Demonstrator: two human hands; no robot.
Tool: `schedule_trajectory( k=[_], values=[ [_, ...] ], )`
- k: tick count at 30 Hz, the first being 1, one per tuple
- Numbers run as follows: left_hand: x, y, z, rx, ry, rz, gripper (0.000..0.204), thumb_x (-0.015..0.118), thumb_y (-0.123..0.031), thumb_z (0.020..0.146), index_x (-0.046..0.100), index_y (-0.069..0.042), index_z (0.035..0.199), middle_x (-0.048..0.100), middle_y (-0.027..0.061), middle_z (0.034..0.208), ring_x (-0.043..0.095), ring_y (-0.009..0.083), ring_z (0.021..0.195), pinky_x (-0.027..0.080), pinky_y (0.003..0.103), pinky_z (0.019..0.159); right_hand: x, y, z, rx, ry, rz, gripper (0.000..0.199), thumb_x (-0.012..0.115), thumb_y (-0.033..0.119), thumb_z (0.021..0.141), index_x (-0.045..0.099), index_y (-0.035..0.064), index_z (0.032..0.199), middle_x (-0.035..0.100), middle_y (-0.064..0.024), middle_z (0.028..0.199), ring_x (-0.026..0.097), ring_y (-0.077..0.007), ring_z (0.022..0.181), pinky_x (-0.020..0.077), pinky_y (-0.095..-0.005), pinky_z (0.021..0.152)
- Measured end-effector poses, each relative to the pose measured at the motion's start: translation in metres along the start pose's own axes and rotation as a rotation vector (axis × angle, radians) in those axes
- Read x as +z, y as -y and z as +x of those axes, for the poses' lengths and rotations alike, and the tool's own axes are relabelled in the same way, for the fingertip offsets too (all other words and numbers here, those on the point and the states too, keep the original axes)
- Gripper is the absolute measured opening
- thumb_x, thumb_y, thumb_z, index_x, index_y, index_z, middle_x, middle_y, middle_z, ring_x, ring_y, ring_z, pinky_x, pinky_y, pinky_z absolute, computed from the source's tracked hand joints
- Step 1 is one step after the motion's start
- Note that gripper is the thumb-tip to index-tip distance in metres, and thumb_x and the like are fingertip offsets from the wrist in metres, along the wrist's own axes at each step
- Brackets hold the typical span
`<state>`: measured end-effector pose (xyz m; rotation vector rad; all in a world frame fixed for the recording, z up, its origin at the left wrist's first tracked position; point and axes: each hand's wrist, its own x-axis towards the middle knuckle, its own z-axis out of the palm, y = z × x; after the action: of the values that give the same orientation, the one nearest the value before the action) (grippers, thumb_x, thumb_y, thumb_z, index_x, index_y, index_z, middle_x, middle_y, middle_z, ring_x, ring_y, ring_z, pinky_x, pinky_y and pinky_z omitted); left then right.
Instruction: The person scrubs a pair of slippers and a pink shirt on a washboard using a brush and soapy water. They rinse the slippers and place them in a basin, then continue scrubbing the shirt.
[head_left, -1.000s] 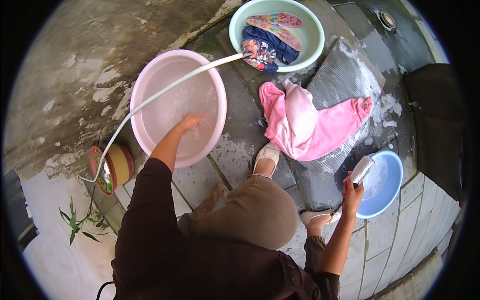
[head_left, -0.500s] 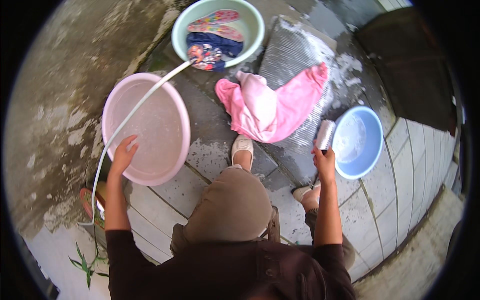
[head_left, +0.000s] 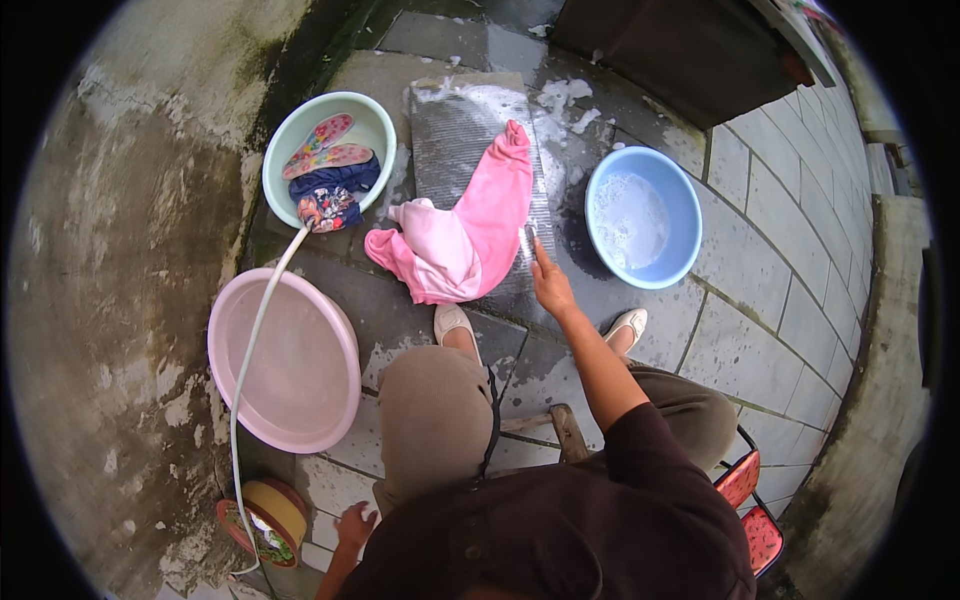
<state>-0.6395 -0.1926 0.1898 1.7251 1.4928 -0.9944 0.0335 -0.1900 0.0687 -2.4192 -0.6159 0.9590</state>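
Note:
My right hand point(head_left: 553, 283) grips a scrub brush point(head_left: 528, 240) by its handle, fingers closed round it. The brush is at the right part of the ribbed washing slab point(head_left: 450, 130), just beside a wet pink garment point(head_left: 480, 235). That garment lies bunched over the slab, a paler patch at its left and one narrow end stretched away from me. Low at the left, near my knee, my left hand point(head_left: 355, 524) hangs with fingers apart and nothing in it. A blue basin point(head_left: 692, 225) of sudsy water stands right of the slab.
Left of me is a pink basin point(head_left: 350, 400) of cloudy water. A white hose point(head_left: 247, 365) crosses it into a pale green basin point(head_left: 384, 135) holding insoles point(head_left: 340, 157) and dark blue cloth point(head_left: 335, 185). A potted plant point(head_left: 285, 515) and a red-seated chair point(head_left: 762, 540) are nearby.
My right hand has brought the brush from the blue basin's edge to the slab by the pink garment. My left hand has drawn back from the pink basin. The view has shifted.

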Motion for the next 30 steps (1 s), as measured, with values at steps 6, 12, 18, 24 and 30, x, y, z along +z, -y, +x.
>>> schedule_trajectory(
  k=[6, 12, 18, 24, 30],
  values=[
    [0.018, -0.043, -0.032, -0.112, 0.133, -0.398, 0.044, 0.064, -0.044, 0.082, 0.062, -0.015, 0.115, 0.067, 0.0086, 0.109, 0.064, 0.0256, 0.097, 0.046, 0.047, 0.088, 0.017, 0.012, 0.037, -0.018, 0.03, -0.284, 0.051, 0.047, 0.033, 0.096, 0.032, 0.0412, 0.144, 0.062, -0.0293, 0.102, 0.061, -0.0441, 0.096, 0.0485, -0.051, 0.085],
    [0.009, -0.046, -0.043, -0.215, 0.12, -0.396, 0.043, 0.066, -0.04, 0.082, 0.059, -0.014, 0.117, 0.066, 0.0082, 0.106, 0.064, 0.0241, 0.094, 0.047, 0.045, 0.085, 0.025, 0.014, 0.033, -0.037, 0.065, -0.311, 0.048, 0.039, 0.028, 0.099, 0.034, 0.045, 0.143, 0.051, -0.0321, 0.115, 0.065, -0.0432, 0.089, 0.0522, -0.051, 0.079],
    [0.007, -0.054, -0.045, -0.251, 0.124, -0.381, 0.044, 0.067, -0.036, 0.082, 0.055, -0.013, 0.118, 0.066, 0.0078, 0.103, 0.063, 0.0227, 0.091, 0.047, 0.043, 0.083, 0.006, 0.012, 0.082, -0.098, -0.026, -0.323, 0.047, 0.043, 0.03, 0.098, 0.035, 0.0456, 0.142, 0.052, -0.0331, 0.116, 0.064, -0.0447, 0.09, 0.0527, -0.0499, 0.078],
    [0.004, -0.054, -0.042, -0.204, 0.075, -0.394, 0.045, 0.068, -0.031, 0.082, 0.052, -0.013, 0.12, 0.065, 0.0075, 0.099, 0.063, 0.0212, 0.089, 0.048, 0.04, 0.081, 0.013, 0.029, 0.079, -0.027, 0.009, -0.311, 0.051, 0.035, 0.02, 0.098, 0.034, 0.0431, 0.143, 0.053, -0.031, 0.112, 0.065, -0.0429, 0.092, 0.0533, -0.0479, 0.079],
    [0.01, -0.04, -0.031, -0.085, 0.0, -0.418, 0.047, 0.069, -0.027, 0.082, 0.048, -0.012, 0.122, 0.065, 0.0071, 0.096, 0.062, 0.0198, 0.086, 0.048, 0.038, 0.079, 0.025, 0.009, -0.012, -0.069, 0.272, -0.414, 0.051, 0.033, 0.023, 0.1, 0.029, 0.0487, 0.144, 0.052, -0.0253, 0.115, 0.063, -0.0405, 0.102, 0.0505, -0.0481, 0.089]
  ],
)
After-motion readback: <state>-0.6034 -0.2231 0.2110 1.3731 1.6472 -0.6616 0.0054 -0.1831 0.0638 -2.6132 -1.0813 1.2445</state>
